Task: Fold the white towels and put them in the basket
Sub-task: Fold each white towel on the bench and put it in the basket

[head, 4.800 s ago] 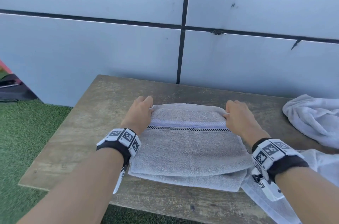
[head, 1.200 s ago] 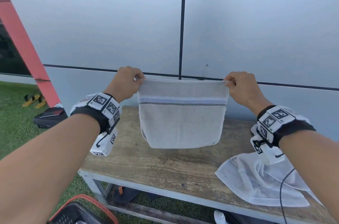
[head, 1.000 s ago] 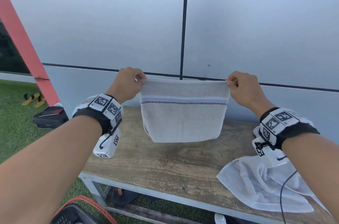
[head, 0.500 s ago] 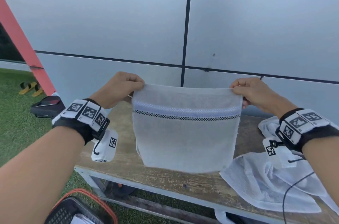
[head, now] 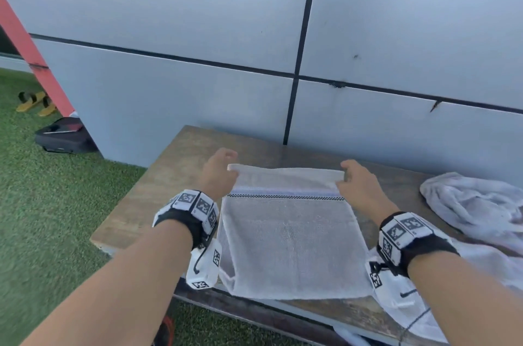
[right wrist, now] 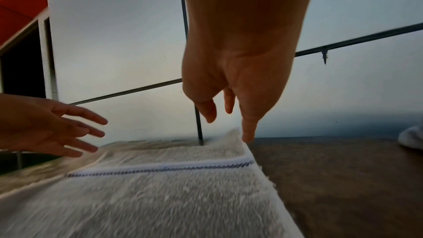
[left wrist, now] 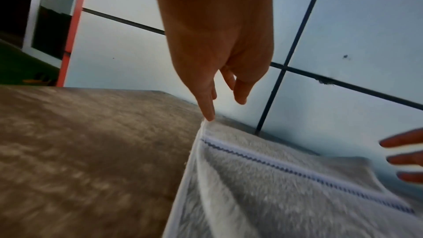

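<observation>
A folded white towel (head: 288, 238) with a checked stripe lies flat on the wooden table (head: 175, 175), its near edge hanging a little over the front. My left hand (head: 223, 167) is at its far left corner, my right hand (head: 348, 173) at its far right corner. In the left wrist view the left hand (left wrist: 219, 104) has straight fingers, one fingertip (left wrist: 209, 118) touching the towel (left wrist: 274, 196). In the right wrist view the right hand (right wrist: 228, 124) does the same on the towel (right wrist: 160, 196). Neither hand grips it.
A crumpled white towel (head: 475, 204) lies at the table's right end, and a thin white cloth (head: 410, 306) hangs over the front edge under my right wrist. An orange bit (head: 167, 328), perhaps the basket's rim, shows below the table. A grey wall stands directly behind; grass lies left.
The towel, held up in the air by its top corners, has come down flat onto the table. Both hands have loosened their pinch and now only touch the corners.
</observation>
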### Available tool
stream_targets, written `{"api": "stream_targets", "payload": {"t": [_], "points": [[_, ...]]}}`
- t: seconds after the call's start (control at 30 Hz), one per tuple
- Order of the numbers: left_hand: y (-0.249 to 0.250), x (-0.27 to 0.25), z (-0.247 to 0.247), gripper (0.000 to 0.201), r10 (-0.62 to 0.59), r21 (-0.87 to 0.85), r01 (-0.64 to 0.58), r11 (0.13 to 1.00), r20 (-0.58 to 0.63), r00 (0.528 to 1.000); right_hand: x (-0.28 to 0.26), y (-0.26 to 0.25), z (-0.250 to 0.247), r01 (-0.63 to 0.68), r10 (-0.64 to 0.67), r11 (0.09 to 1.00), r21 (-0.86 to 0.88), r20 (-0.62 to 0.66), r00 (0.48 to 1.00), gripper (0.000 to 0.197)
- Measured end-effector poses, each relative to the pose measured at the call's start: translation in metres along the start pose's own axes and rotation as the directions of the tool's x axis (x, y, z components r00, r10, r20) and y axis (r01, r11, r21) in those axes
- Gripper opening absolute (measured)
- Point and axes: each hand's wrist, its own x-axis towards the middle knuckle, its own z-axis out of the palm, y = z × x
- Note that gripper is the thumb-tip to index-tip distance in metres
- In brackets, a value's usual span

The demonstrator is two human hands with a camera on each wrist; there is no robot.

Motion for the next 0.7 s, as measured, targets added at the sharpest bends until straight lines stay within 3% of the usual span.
{"api": "stream_targets", "payload": {"t": [0.07, 0.13, 0.27, 0.4, 0.57, 0.7], "points": [[-0.007, -0.013, 0.005, 0.039, 0.060, 0.012, -0.060, 0.998, 0.026, 0.998, -0.011, 0.000, 0.010, 0.041, -0.041, 0.999, -0.009, 0.033, 0.999, 0.052], [-0.015, -0.031, 0.005, 0.028, 0.087, 0.015, -0.088, 0.996, 0.037, 0.996, -0.027, 0.001, 0.021, 0.115, -0.112, 0.993, -0.031, 0.084, 0.990, 0.049], [-0.032, -0.076, 0.003, 0.010, 0.098, 0.057, -0.102, 0.993, 0.070, 0.993, -0.060, -0.002, 0.058, 0.298, -0.250, 0.945, -0.132, 0.294, 0.923, 0.048], [-0.058, -0.119, 0.005, 0.007, 0.080, 0.135, -0.092, 0.987, 0.090, 0.993, -0.091, -0.017, 0.101, 0.419, -0.302, 0.874, -0.246, 0.401, 0.865, 0.052], [-0.079, -0.165, 0.010, 0.008, 0.166, 0.146, -0.181, 0.973, 0.106, 0.980, -0.120, -0.024, 0.140, 0.407, -0.233, 0.837, -0.365, 0.436, 0.870, 0.064], [-0.080, -0.190, 0.016, 0.014, 0.187, 0.084, -0.197, 0.977, 0.111, 0.976, -0.127, -0.014, 0.157, 0.409, -0.272, 0.782, -0.470, 0.333, 0.903, 0.065]]}}
